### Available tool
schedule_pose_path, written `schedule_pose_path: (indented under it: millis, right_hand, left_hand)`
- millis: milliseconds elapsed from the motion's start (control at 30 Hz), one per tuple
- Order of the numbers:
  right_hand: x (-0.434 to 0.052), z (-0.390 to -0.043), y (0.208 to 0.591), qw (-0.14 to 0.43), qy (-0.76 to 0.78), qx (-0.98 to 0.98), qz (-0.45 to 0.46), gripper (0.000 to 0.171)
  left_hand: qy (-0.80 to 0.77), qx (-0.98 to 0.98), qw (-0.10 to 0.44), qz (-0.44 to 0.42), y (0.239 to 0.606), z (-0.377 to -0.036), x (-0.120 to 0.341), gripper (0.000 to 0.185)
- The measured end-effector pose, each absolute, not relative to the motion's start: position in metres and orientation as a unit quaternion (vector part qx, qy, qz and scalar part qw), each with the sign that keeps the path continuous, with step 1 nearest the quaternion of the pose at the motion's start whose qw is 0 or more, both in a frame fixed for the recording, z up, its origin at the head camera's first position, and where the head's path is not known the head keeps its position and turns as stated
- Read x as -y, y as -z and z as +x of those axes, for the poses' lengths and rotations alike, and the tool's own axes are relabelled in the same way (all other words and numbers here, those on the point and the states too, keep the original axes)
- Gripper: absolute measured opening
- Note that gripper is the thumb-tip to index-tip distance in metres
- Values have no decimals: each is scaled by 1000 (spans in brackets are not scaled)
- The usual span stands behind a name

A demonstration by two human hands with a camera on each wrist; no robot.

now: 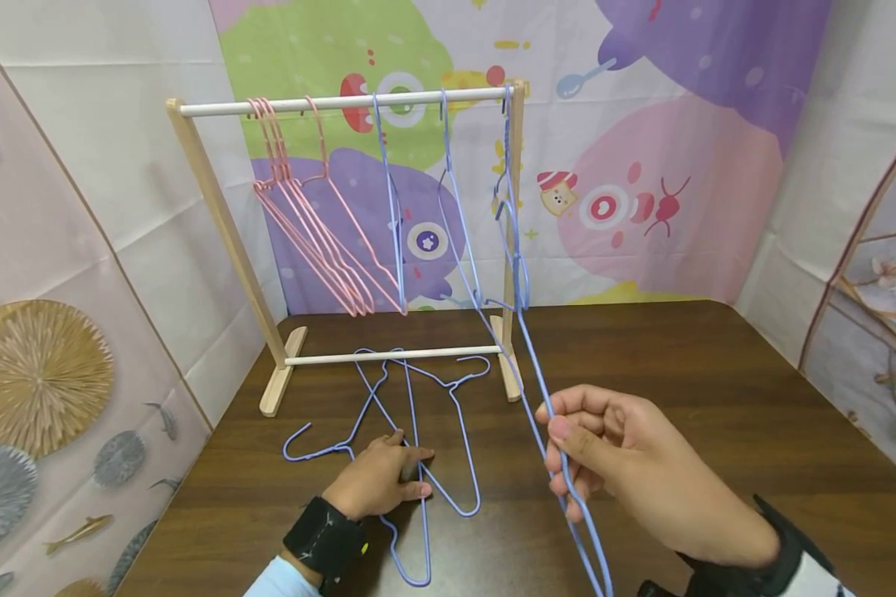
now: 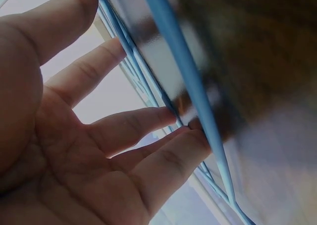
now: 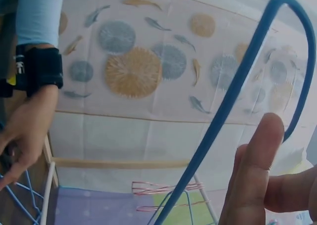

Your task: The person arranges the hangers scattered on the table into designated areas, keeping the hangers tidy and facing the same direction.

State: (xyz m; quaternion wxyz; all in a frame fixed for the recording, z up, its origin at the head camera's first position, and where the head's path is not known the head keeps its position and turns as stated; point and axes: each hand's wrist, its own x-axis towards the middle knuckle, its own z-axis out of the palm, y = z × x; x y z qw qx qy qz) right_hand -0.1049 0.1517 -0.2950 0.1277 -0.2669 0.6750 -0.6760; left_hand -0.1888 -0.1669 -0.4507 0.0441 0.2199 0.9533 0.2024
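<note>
My right hand [image 1: 627,468] pinches a blue hanger [image 1: 535,356] between thumb and fingers, to the right of the rack. In the right wrist view, a bent end of that hanger [image 3: 215,126] loops around beyond the thumb. My left hand [image 1: 379,479] reaches down to the loose blue hangers [image 1: 466,435], which lie crossed over each other on the table. Seen from the left wrist, its fingers [image 2: 131,128] are spread and fairly straight, their tips at a blue hanger's wire [image 2: 198,93].
A wooden rack [image 1: 227,232] with a white top rail [image 1: 411,99] stands at the back of the table [image 1: 687,373]. Several pink hangers [image 1: 321,224] hang at its left, blue hangers [image 1: 451,195] toward the right. Patterned cloths [image 1: 642,166] surround the table.
</note>
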Motion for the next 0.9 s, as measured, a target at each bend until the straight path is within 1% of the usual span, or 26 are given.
schedule_pose_path:
  millis: [167, 367, 533, 700, 900]
  right_hand:
    - [-139, -121, 283, 104, 687, -677, -244, 26]
    - [-128, -151, 268, 88, 699, -675, -220, 23]
    - [-119, -176, 252, 92, 697, -674, -225, 18]
    - [-110, -197, 236, 95, 688, -680, -235, 19]
    - [-102, -214, 219, 80, 682, -693, -218, 18]
  left_hand:
    - [-199, -954, 42, 221, 451, -189, 167, 50]
    - [-195, -956, 39, 218, 450, -189, 167, 50]
    - [-196, -957, 42, 209, 449, -189, 167, 50]
    - [-199, -957, 40, 207, 450, -189, 166, 50]
    - [-198, -956, 34, 211, 451, -190, 166, 49]
